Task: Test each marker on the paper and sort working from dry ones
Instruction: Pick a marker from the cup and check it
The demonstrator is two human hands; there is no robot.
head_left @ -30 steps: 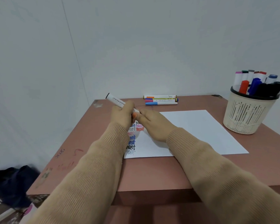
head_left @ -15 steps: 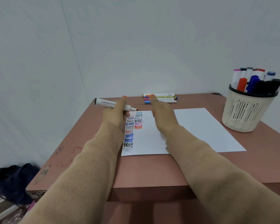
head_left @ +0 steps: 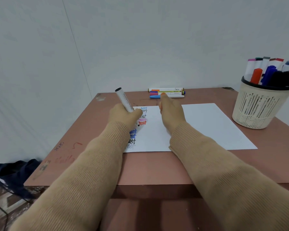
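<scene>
My left hand (head_left: 123, 115) grips a white marker (head_left: 123, 100) with a black end, tilted, its dark tip down on the white paper (head_left: 198, 127) beside a column of coloured "test" words (head_left: 141, 121). Stretched forward over the paper's far edge, my right hand (head_left: 171, 112) has straight fingers, and a fingertip touches the three markers (head_left: 172, 93) lying at the back of the table. Whether it holds a cap is hidden.
A cream basket (head_left: 257, 105) with a black rim stands at the right and holds several markers (head_left: 270, 70). The brown table (head_left: 157, 167) meets the wall behind. Dark cloth (head_left: 12, 174) and a cable lie on the floor at the left.
My hands came apart from the marker. The right hand reached forward to the three markers at the back. The left hand swung the marker from level to tip-down on the paper.
</scene>
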